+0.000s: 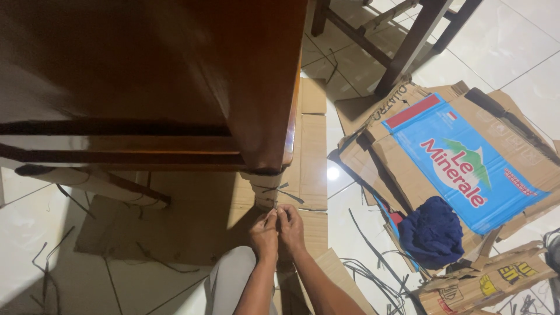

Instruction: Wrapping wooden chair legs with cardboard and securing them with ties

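Observation:
A dark brown wooden table (pixel 146 76) fills the upper left, seen from above. Its near corner leg (pixel 265 189) is wrapped in cardboard, with thin grey strips crossing it. My left hand (pixel 264 233) and my right hand (pixel 290 224) are pressed together at the foot of that leg, fingers pinched on a thin grey strip (pixel 280 192) that runs around the cardboard wrap. Both forearms reach up from the bottom edge. Flat cardboard sheets (pixel 186 227) lie on the white tiled floor under the leg and my hands.
A flattened blue-and-brown cardboard box (pixel 466 163) lies at right with a dark blue cloth (pixel 433 230) on it. Loose grey strips (pixel 373 271) are scattered on the tiles. Wooden chair legs (pixel 408 46) stand at the top. Another printed carton (pixel 490 283) sits at the lower right.

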